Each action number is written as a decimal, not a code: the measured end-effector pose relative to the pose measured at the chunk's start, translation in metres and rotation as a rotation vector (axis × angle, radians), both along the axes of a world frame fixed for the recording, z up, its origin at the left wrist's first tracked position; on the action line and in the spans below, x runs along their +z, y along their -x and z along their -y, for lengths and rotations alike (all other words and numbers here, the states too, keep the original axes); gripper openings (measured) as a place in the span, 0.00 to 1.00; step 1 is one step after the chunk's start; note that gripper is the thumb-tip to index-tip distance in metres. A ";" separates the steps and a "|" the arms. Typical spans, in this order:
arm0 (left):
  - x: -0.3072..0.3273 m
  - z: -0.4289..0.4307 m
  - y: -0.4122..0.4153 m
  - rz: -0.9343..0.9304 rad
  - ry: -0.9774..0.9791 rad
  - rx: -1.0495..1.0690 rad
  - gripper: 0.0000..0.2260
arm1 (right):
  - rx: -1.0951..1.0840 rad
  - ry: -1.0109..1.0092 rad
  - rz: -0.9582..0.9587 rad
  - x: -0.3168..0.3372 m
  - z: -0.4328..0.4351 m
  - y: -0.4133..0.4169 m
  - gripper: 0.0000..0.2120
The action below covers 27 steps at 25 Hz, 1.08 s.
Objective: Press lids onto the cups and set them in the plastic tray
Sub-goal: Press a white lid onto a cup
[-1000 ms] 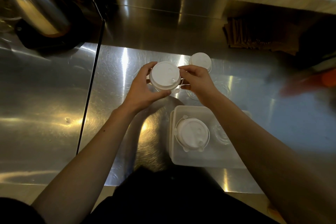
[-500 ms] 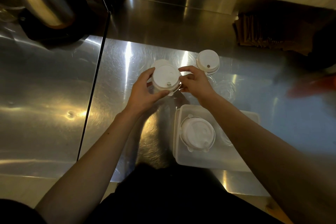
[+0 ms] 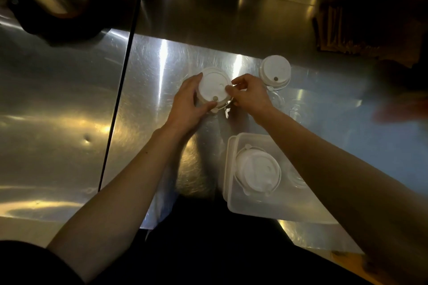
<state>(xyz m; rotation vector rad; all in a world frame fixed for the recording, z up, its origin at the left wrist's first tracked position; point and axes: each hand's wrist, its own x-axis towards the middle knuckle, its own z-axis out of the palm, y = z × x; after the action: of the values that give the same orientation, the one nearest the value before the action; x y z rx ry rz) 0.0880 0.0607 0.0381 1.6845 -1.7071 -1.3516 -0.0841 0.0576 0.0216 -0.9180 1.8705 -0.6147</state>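
One lidded cup [image 3: 257, 174] sits in the tray [image 3: 231, 203], both hands [image 3: 188, 105] [image 3: 249, 95] grip a lid [image 3: 214, 87] onto the second, a third cup [image 3: 275, 71] waits on the counter [image 3: 150, 71].

You have no words, numbers, brand names or signs to read here. The white lid [image 3: 214, 87] you are working on is plain. The other white lid [image 3: 275, 69] farther back is plain too, and so is the lid in the plastic tray [image 3: 231, 206]. The shiny metal counter [image 3: 58, 122] has no writing on it. The brown things at the back right are too dark and blurry to tell if they have any letters.
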 end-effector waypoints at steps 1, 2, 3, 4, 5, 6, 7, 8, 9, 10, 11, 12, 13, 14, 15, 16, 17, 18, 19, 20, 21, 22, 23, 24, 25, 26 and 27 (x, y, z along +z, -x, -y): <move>0.001 0.003 0.001 0.010 0.010 -0.002 0.31 | 0.005 0.009 -0.011 -0.002 0.003 0.000 0.12; 0.002 0.005 0.002 0.028 0.017 -0.001 0.32 | 0.009 0.019 -0.018 -0.004 0.006 0.000 0.12; 0.003 0.008 0.004 0.049 0.023 0.004 0.32 | 0.011 0.026 -0.027 -0.006 0.010 -0.001 0.12; 0.003 0.010 0.005 0.066 0.028 0.009 0.32 | 0.016 0.030 -0.038 -0.007 0.014 -0.002 0.12; 0.002 0.012 0.007 0.074 0.029 0.015 0.32 | 0.024 0.030 -0.052 -0.009 0.017 -0.002 0.13; 0.001 0.013 0.009 0.078 0.024 0.022 0.32 | 0.034 0.029 -0.068 -0.011 0.020 -0.002 0.13; -0.001 0.013 0.009 0.079 0.016 0.029 0.32 | 0.046 0.029 -0.084 -0.013 0.022 -0.003 0.13; -0.003 0.013 0.010 0.078 0.007 0.033 0.32 | 0.061 0.028 -0.102 -0.015 0.024 -0.003 0.13; -0.005 0.013 0.010 0.074 0.001 0.035 0.32 | 0.075 0.028 -0.121 -0.017 0.025 -0.003 0.13; -0.007 0.013 0.010 0.068 0.002 0.032 0.32 | 0.083 0.033 -0.137 -0.018 0.026 -0.003 0.12; -0.008 0.014 0.010 0.066 0.005 0.027 0.32 | 0.087 0.038 -0.144 -0.018 0.026 -0.003 0.12; -0.009 0.015 0.010 0.068 0.006 0.027 0.32 | 0.091 0.039 -0.146 -0.018 0.027 -0.002 0.12; -0.010 0.016 0.010 0.067 0.006 0.031 0.31 | 0.098 0.037 -0.150 -0.018 0.029 -0.002 0.12; -0.011 0.017 0.011 0.062 0.006 0.040 0.31 | 0.112 0.034 -0.160 -0.017 0.031 -0.001 0.12; -0.012 0.017 0.012 0.053 0.007 0.050 0.31 | 0.129 0.032 -0.174 -0.015 0.032 -0.001 0.12; -0.012 0.017 0.013 0.044 0.010 0.060 0.31 | 0.148 0.031 -0.189 -0.014 0.033 0.000 0.13; -0.013 0.017 0.013 0.039 0.015 0.069 0.31 | 0.167 0.033 -0.201 -0.013 0.035 0.001 0.13; -0.014 0.016 0.014 0.039 0.019 0.077 0.31 | 0.185 0.034 -0.211 -0.012 0.036 0.001 0.13; -0.015 0.015 0.015 0.042 0.022 0.084 0.31 | 0.203 0.032 -0.221 -0.011 0.037 0.001 0.13; -0.017 0.014 0.016 0.051 0.024 0.087 0.32 | 0.219 0.031 -0.235 -0.011 0.037 0.001 0.13; -0.018 0.014 0.017 0.062 0.027 0.089 0.32 | 0.235 0.031 -0.253 -0.011 0.038 0.000 0.13; -0.020 0.014 0.017 0.072 0.032 0.090 0.33 | 0.248 0.031 -0.270 -0.010 0.038 0.000 0.13; -0.022 0.014 0.017 0.082 0.039 0.093 0.33 | 0.255 0.030 -0.278 -0.010 0.038 0.000 0.13; -0.025 0.014 0.017 0.090 0.047 0.093 0.33 | 0.255 0.026 -0.276 -0.011 0.037 0.000 0.13; -0.027 0.015 0.016 0.099 0.054 0.090 0.33 | 0.253 0.020 -0.270 -0.011 0.036 0.001 0.14; -0.029 0.016 0.016 0.109 0.061 0.086 0.33 | 0.253 0.016 -0.268 -0.012 0.036 0.001 0.14; -0.031 0.017 0.016 0.120 0.068 0.083 0.33 | 0.255 0.017 -0.273 -0.013 0.034 0.001 0.14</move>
<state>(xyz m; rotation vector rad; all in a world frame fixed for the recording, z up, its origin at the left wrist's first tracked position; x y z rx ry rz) 0.0724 0.0440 0.0068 1.8092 -1.7074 -1.1634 -0.0850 0.0233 0.0086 -1.2803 1.9443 -0.3640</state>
